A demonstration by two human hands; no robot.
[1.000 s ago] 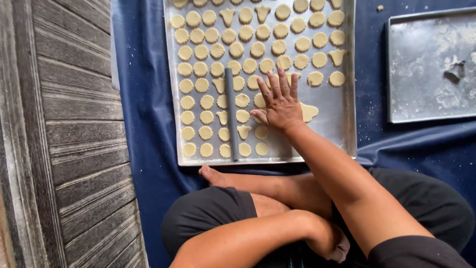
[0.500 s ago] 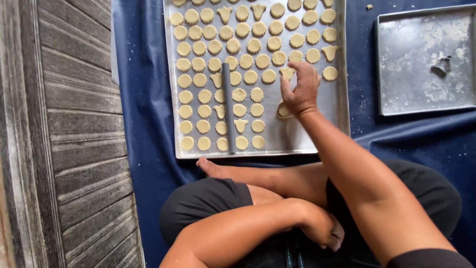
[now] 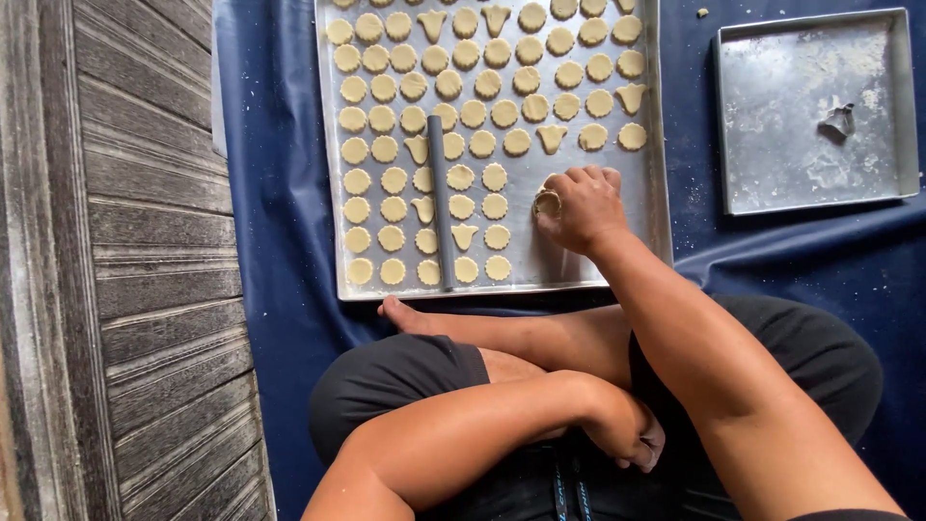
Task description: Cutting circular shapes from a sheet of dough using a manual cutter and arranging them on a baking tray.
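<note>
While the left hand [image 3: 632, 439] rests curled in the lap, its fingers folded loosely on nothing and well apart from the work, the right hand [image 3: 579, 207] reaches forward over the baking tray [image 3: 656, 222]. Its fingers are bunched together and pinched on 1 round piece of dough [image 3: 547, 204], which shows at the fingertips on the hand's left side. This piece sits just above or on the bare metal at the near right part of the tray; whether it touches the metal cannot be told. Directly left of it, close by, lie the nearest placed rounds, the ends of the short near rows [image 3: 497, 237]. The open space runs rightward under the hand toward the tray's right rim. A thin dark rod [image 3: 440, 198] lies among the rows further left, its long axis running near to far. Beyond the hand, fuller rows [image 3: 540, 106] of rounds and a few flared shapes cover the tray. Far right, on the blue cloth [image 3: 289, 193], a second tray [image 3: 815, 106] holds a small metal cutter [image 3: 837, 122].
</note>
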